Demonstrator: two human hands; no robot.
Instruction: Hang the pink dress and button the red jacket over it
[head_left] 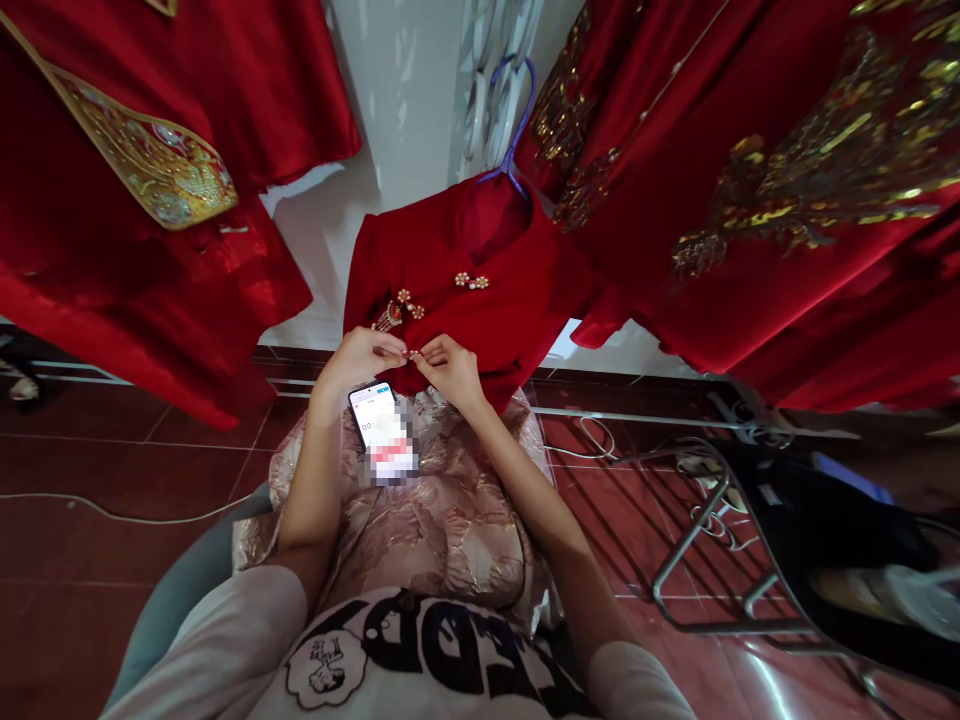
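A red garment (pixel 510 320) hangs on a purple hanger (pixel 517 125) in the centre, its lower part near my lap. Flower-shaped ornaments (pixel 471 281) sit on its front. A tasselled brooch (pixel 388 316) is just above my left hand (pixel 367 357). The fingertips of my left hand are pinched at a small beaded fastening (pixel 412 355) on the garment. From the other side my right hand (pixel 450 368) pinches the same fastening, the two sets of fingertips almost meeting. Below my left hand a lit phone (pixel 384 430) lies on the shiny pinkish cloth (pixel 465 530) over my lap.
Red garments with gold embroidery hang at the left (pixel 292 110) and right (pixel 660 220). A black chair (pixel 832 530) with metal legs stands at the lower right, a plastic bag on it. Cables (pixel 142 515) run over the tiled floor. A metal rail lies along the wall's foot.
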